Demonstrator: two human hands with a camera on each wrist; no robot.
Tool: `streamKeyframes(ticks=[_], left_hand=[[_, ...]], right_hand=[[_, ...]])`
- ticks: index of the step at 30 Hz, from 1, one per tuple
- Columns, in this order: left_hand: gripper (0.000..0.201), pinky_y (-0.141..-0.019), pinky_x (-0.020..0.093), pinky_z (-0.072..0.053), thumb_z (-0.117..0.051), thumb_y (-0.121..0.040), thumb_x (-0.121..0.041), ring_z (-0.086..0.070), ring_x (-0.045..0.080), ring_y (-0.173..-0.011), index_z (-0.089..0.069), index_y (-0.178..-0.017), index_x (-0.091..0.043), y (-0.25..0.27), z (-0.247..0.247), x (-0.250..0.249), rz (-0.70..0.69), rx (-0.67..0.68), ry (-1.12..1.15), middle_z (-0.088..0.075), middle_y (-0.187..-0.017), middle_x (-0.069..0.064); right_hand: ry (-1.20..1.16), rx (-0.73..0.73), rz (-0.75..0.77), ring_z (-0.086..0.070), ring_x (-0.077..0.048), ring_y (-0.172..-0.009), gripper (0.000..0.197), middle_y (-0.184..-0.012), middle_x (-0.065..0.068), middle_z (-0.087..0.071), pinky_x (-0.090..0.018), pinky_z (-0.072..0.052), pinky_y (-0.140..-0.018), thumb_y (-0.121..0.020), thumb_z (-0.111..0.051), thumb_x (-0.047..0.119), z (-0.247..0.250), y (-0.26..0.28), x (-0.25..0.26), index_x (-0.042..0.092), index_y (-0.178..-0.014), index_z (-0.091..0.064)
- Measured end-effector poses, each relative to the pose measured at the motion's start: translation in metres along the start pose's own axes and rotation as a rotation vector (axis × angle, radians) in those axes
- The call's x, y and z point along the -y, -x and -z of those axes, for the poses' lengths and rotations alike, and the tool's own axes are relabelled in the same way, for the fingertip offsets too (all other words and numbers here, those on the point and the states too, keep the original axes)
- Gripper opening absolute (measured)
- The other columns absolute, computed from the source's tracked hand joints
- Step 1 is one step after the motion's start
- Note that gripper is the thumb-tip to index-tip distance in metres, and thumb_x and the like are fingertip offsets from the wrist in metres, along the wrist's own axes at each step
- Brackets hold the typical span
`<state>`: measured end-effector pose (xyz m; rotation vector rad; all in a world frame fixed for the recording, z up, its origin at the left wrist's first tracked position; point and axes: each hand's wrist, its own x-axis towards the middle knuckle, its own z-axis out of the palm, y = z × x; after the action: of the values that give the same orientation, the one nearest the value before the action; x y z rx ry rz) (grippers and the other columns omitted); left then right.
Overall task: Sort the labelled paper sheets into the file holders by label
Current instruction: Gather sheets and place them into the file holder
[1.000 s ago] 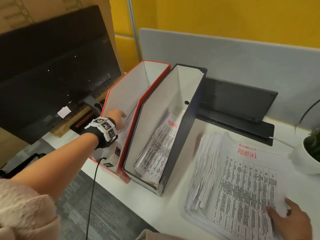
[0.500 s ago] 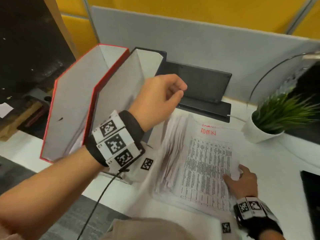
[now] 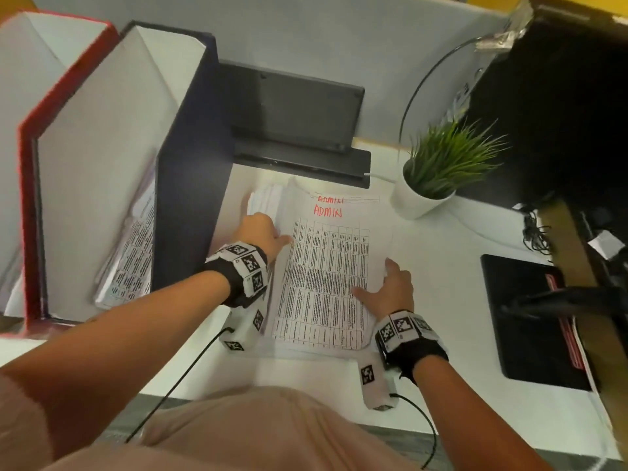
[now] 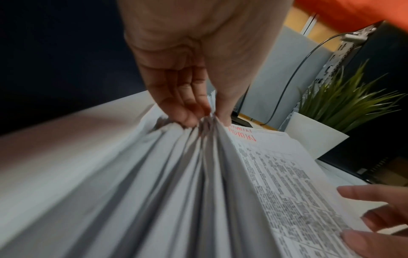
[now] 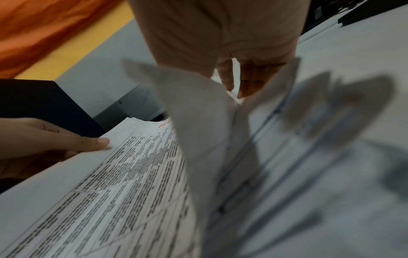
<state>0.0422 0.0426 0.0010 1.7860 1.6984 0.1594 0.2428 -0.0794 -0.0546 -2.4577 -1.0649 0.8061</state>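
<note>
A stack of printed sheets lies on the white desk, its top sheet marked ADMIN in red. My left hand is at the stack's left edge. In the left wrist view my left hand pinches the fanned sheet edges between thumb and fingers. My right hand holds the top sheet's right edge, thumb on top. The right wrist view shows that edge curled up at my right hand. A dark blue holder holding printed sheets stands left of the stack. Further left stands a red holder.
A potted plant stands just right of the stack's far end. A dark flat device leans against the grey partition behind. A black notebook lies at the right, under dark equipment. Wrist cables hang over the desk's front edge.
My left hand has come out of the red holder and crossed right to the stack's left edge. My right hand slid further up the right edge. The head view swung right and down.
</note>
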Motion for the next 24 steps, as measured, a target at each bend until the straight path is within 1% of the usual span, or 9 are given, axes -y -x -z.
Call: streamKeyframes(ticks=[3,6,8,11,13,15,20,22,24], left_hand=[[0.022,-0.056,0.025,-0.044,-0.066,-0.084,-0.018,-0.057,0.02,-0.06,-0.064,-0.07,-0.001,-0.004,-0.001,0.001,0.0,0.008,0.018,-0.059,-0.066,0.009],[0.02,-0.064,0.027,-0.046,-0.061,-0.087,-0.013,-0.059,0.025,-0.07,-0.067,-0.08,0.004,-0.003,-0.003,0.005,-0.003,0.013,0.012,-0.063,-0.077,0.015],[0.018,-0.065,0.027,-0.045,-0.056,-0.089,-0.011,-0.058,0.025,-0.072,-0.067,-0.086,0.004,-0.001,-0.005,0.006,-0.054,-0.017,-0.005,-0.063,-0.081,0.017],[0.019,-0.068,0.024,-0.046,-0.052,-0.09,-0.006,-0.059,0.022,-0.077,-0.067,-0.103,-0.004,0.008,-0.009,0.005,-0.234,-0.141,0.085,-0.064,-0.089,0.012],[0.017,-0.056,0.01,-0.041,-0.054,-0.089,-0.007,-0.055,0.011,-0.065,-0.067,-0.1,-0.009,0.014,-0.012,0.006,-0.322,-0.179,0.182,-0.062,-0.082,0.001],[0.013,-0.047,0.007,-0.036,-0.052,-0.091,-0.008,-0.052,0.006,-0.059,-0.063,-0.096,-0.012,0.016,-0.013,0.008,-0.3,-0.134,0.316,-0.059,-0.078,-0.003],[0.019,-0.071,0.026,-0.045,-0.051,-0.09,-0.001,-0.054,0.02,-0.08,-0.052,-0.076,-0.014,0.014,-0.007,0.015,-0.204,-0.041,0.539,-0.058,-0.089,0.007],[0.027,-0.081,0.03,-0.047,-0.053,-0.087,0.005,-0.056,0.025,-0.088,-0.052,-0.071,-0.017,0.013,-0.004,0.017,-0.179,-0.016,0.556,-0.062,-0.093,0.013],[0.029,-0.091,0.038,-0.048,-0.057,-0.081,0.013,-0.059,0.032,-0.098,-0.055,-0.069,-0.013,0.015,-0.001,0.017,-0.19,0.056,0.601,-0.064,-0.101,0.021]], right_hand=[[0.056,-0.005,-0.006,-0.034,-0.03,-0.129,0.096,-0.138,-0.014,-0.033,-0.041,-0.034,-0.108,-0.07,-0.078,0.038,0.003,0.002,0.004,0.014,-0.145,-0.023],[0.139,-0.072,0.062,-0.031,-0.03,-0.126,0.096,-0.134,-0.013,-0.033,-0.04,-0.035,-0.103,-0.07,-0.079,0.036,0.004,0.006,0.008,0.016,-0.145,-0.024],[0.151,-0.087,0.173,-0.032,-0.028,-0.123,0.09,-0.13,-0.011,-0.035,-0.037,-0.035,-0.1,-0.071,-0.079,0.028,0.004,0.008,0.012,0.019,-0.144,-0.027],[0.024,0.032,0.268,-0.038,-0.026,-0.123,0.08,-0.129,-0.01,-0.038,-0.036,-0.036,-0.105,-0.076,-0.072,0.006,0.001,0.008,0.016,0.019,-0.143,-0.03],[-0.121,0.078,0.227,-0.045,-0.027,-0.119,0.082,-0.13,-0.012,-0.039,-0.036,-0.041,-0.103,-0.075,-0.07,-0.003,0.001,0.007,0.018,0.018,-0.143,-0.029],[-0.296,0.077,0.123,-0.05,-0.024,-0.11,0.09,-0.13,-0.013,-0.038,-0.029,-0.046,-0.091,-0.072,-0.072,-0.004,0.001,0.006,0.018,0.019,-0.144,-0.024],[-0.6,-0.012,-0.026,-0.056,-0.012,-0.076,0.103,-0.125,-0.01,-0.04,-0.018,-0.046,-0.061,-0.066,-0.081,0.002,0.008,0.002,0.016,0.025,-0.145,-0.017],[-0.624,-0.021,-0.026,-0.054,-0.006,-0.08,0.094,-0.121,-0.005,-0.042,-0.017,-0.046,-0.069,-0.068,-0.081,0.005,0.011,0.0,0.013,0.02,-0.143,-0.025],[-0.684,-0.011,0.008,-0.054,-0.016,-0.097,0.061,-0.118,-0.007,-0.049,-0.022,-0.049,-0.08,-0.071,-0.076,-0.001,0.013,-0.002,0.008,0.01,-0.124,-0.048]])
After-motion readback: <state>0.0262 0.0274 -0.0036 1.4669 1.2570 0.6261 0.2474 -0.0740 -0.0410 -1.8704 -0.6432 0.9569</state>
